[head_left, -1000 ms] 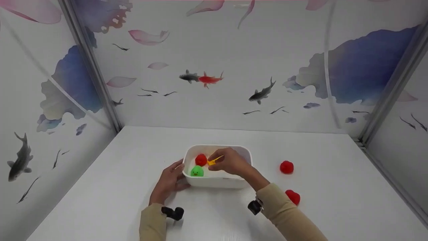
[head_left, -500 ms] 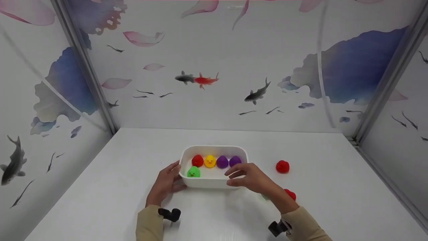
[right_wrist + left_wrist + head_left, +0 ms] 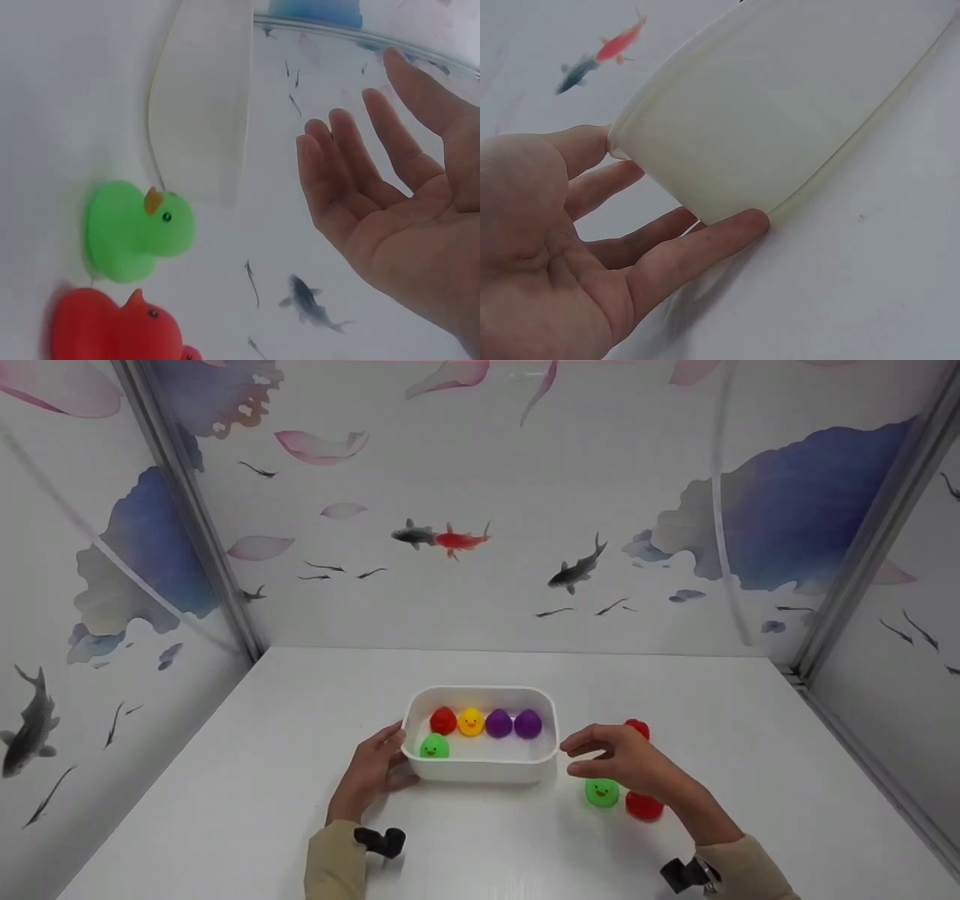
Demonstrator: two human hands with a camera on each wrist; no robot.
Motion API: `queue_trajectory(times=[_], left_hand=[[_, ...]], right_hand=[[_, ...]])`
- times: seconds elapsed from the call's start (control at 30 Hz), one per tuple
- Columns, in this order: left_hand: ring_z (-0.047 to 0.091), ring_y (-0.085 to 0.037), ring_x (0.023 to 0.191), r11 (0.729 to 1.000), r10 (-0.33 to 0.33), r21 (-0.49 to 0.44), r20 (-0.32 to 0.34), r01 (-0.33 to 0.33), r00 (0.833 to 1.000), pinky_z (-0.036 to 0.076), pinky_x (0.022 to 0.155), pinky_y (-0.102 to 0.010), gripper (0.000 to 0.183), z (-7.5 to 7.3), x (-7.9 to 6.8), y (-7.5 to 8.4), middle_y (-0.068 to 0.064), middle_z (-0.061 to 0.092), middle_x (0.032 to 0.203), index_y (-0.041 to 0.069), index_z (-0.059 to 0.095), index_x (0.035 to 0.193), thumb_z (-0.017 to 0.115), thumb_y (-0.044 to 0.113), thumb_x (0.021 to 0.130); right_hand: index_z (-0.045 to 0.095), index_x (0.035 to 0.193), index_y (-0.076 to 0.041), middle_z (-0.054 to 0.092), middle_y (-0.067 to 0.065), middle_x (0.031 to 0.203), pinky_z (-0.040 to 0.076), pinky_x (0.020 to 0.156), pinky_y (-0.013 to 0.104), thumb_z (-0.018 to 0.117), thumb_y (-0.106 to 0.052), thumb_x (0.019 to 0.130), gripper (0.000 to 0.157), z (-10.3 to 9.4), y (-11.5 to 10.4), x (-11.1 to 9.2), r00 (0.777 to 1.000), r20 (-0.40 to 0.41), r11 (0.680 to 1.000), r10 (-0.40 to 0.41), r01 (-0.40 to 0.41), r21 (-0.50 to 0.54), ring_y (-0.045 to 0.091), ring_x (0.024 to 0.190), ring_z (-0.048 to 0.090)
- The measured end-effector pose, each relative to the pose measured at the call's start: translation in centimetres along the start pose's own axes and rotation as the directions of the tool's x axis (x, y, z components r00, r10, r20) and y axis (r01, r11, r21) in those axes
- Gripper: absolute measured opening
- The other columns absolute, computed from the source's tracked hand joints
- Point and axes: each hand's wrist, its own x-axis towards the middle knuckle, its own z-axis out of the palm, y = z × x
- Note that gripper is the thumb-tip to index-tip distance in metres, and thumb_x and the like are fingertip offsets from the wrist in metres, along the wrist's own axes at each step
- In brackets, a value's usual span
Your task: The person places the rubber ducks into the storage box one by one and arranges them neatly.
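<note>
1. The white plastic tub (image 3: 480, 770) sits upright on the white table (image 3: 337, 682).
2. In its far row, left to right: a red toy (image 3: 443, 721), a yellow duck (image 3: 470, 722) and 2 purple toys (image 3: 499, 724); a green duck (image 3: 434, 746) is nearer the person.
3. The left hand (image 3: 375, 761) holds the tub's left end, touching rim and lower edge.
4. The right hand (image 3: 622, 757), fingers loosely bent and apart, holds nothing near the right end.
5. Beside it are a 2nd green duck (image 3: 601, 793), a red duck (image 3: 645, 808) and a partly hidden red toy.
6. Fish decorate the back wall (image 3: 330, 607).
</note>
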Motion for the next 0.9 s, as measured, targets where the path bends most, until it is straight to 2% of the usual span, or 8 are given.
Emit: queue_trajectory(times=[0.3,0.5,0.7,0.9], left_hand=[[0.055,-0.034,0.134,1.0,-0.008,-0.01,0.002,0.008,1.0,0.06,0.093,-0.042,0.052,0.2,-0.1,-0.1,-0.013,0.049,0.154,0.022,0.043,0.153,0.049,0.04,0.105],[0.055,-0.035,0.134,1.0,-0.004,0.001,0.001,0.004,1.0,0.06,0.094,-0.042,0.051,0.0,0.3,-0.1,-0.013,0.049,0.154,0.021,0.043,0.153,0.049,0.039,0.105],[0.053,-0.036,0.135,1.0,-0.003,0.003,0.0,0.003,1.0,0.06,0.093,-0.042,0.051,-0.2,0.2,-0.1,-0.013,0.048,0.155,0.022,0.043,0.153,0.049,0.039,0.105],[0.052,-0.037,0.137,1.0,0.001,-0.018,0.011,-0.001,1.0,0.06,0.093,-0.044,0.052,-0.2,0.3,-0.1,-0.014,0.047,0.155,0.02,0.043,0.153,0.049,0.038,0.105]], right_hand=[[0.069,0.12,-0.011,0.066,0.015,0.128,0.06,0.091,0.028,0.079,-0.03,0.086,0.041,-1.8,2.8,-0.2,0.999,0.015,0.999,-0.031,0.031,-0.02,0.042,0.122,0.061],[0.069,0.12,-0.008,0.066,0.016,0.126,0.06,0.093,0.034,0.079,-0.027,0.086,0.039,-2.3,4.3,0.3,0.999,0.02,0.997,-0.032,0.034,-0.065,0.044,0.121,0.061],[0.068,0.122,-0.007,0.065,0.019,0.127,0.061,0.091,0.038,0.078,-0.027,0.087,0.042,-2.2,5.4,0.7,0.998,0.04,0.996,0.046,-0.043,-0.076,0.042,0.122,0.059],[0.07,0.121,-0.008,0.068,0.016,0.126,0.061,0.092,0.039,0.078,-0.026,0.087,0.04,-2.3,6.4,0.7,0.99,0.044,0.985,0.132,-0.126,-0.116,0.039,0.123,0.058]])
